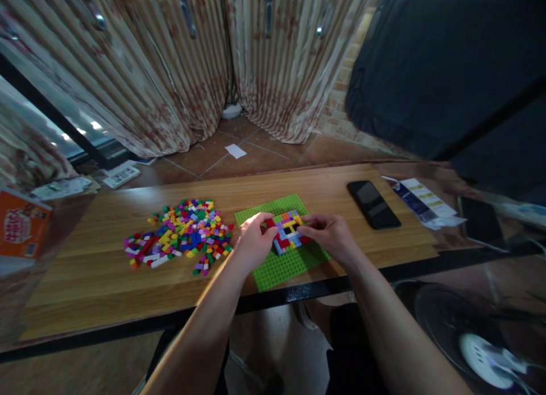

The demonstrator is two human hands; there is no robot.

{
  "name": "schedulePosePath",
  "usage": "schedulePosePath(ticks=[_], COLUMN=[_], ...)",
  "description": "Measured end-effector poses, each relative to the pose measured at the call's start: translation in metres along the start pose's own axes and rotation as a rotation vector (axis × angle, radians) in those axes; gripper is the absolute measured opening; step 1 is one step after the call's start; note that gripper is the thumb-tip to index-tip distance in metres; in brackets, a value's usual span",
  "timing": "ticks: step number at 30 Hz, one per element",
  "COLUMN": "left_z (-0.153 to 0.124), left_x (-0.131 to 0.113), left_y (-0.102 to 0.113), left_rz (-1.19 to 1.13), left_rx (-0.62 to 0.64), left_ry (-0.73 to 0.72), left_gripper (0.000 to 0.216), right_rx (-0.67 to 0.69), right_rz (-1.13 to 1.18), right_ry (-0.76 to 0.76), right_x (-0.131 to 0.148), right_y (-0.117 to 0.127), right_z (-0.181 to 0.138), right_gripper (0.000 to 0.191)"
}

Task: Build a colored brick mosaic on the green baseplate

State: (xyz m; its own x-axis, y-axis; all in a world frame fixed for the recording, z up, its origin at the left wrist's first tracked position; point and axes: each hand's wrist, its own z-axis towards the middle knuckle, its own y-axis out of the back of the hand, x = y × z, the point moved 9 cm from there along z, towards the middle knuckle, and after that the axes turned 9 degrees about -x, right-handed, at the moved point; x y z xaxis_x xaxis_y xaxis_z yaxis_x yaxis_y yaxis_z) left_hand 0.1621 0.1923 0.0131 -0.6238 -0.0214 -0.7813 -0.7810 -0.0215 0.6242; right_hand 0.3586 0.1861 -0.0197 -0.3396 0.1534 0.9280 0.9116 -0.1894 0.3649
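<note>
A low build of coloured toy bricks (286,235), with red, yellow, light blue and purple pieces, sits on a green studded baseplate (273,273). My left hand (255,242) grips the left side of the build, thumb and fingers closed around red bricks there. On the opposite side, my right hand (333,236) has its thumb and fingers closed at the build's right edge. The fingers partly cover both ends of the build. A dark gap shows in its middle. To the left of the baseplate lies a spread-out pile of loose toy bricks (187,233) in many colours.
The wooden table (106,292) has a dark front edge. A black phone (373,204) lies on the right, with a printed paper (422,202) beyond it. An orange package (23,227) stands at far left. Striped curtains (179,71) hang behind the table.
</note>
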Motion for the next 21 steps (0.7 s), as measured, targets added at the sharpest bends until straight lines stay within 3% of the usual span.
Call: schedulePosePath(ticks=[2, 7, 15, 18, 21], left_z=[0.000, 0.004, 0.007, 0.006, 0.008], left_x=[0.001, 0.000, 0.004, 0.009, 0.020], left_y=[0.000, -0.001, 0.000, 0.011, 0.035], left_rz=[-0.001, -0.055, -0.121, -0.079, 0.001], left_rx=[-0.002, -0.058, -0.161, -0.170, -0.204], left_ry=[0.007, -0.026, -0.045, -0.023, 0.016], left_gripper=[0.032, 0.030, 0.030, 0.030, 0.027], right_rx=[0.020, -0.084, -0.070, -0.132, -0.163], right_rz=[0.018, 0.015, -0.280, -0.508, -0.628], right_ry=[-0.019, -0.022, 0.130, 0.184, 0.250], right_x=[0.004, 0.007, 0.007, 0.008, 0.013], right_y=[0.001, 0.010, -0.004, -0.004, -0.006], right_z=[0.000, 0.009, 0.012, 0.013, 0.012], right_gripper=[0.042, 0.049, 0.046, 0.045, 0.045])
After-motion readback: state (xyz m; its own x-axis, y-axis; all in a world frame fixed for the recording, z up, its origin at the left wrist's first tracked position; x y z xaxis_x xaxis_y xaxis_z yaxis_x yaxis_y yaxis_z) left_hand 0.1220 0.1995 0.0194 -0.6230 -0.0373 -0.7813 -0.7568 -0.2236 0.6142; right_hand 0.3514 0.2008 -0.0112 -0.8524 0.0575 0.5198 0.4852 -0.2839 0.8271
